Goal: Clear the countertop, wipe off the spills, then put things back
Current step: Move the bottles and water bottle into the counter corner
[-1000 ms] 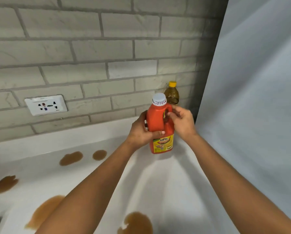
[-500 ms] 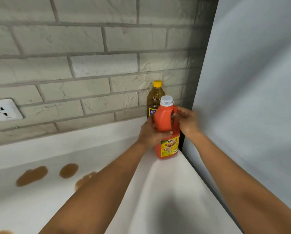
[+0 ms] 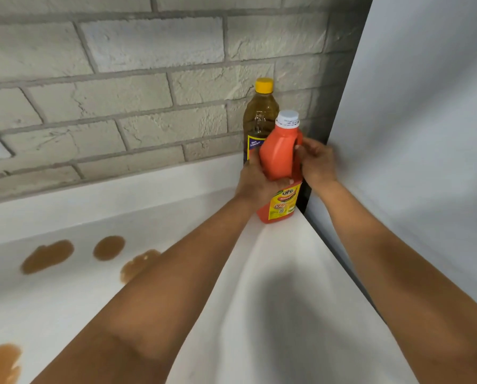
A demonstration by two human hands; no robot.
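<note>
A: What changed over the last second?

B: I moved the orange plastic ketchup bottle with the white cap [image 3: 280, 164] from mid-counter into the back right corner, tilted, just in front of the amber oil bottle with the yellow cap [image 3: 260, 120] and beside the grey side panel [image 3: 425, 134].

A: Grip?

B: My left hand [image 3: 255, 181] wrapped its body; my right hand [image 3: 316, 162] curled round the handle. Base looked at or just off the white countertop [image 3: 273, 300]; I couldn't tell which.

A: Task impact?

B: I judged the clearing nearly done there. The brown spills [image 3: 47, 256] were unwiped, so wiping came next.
</note>
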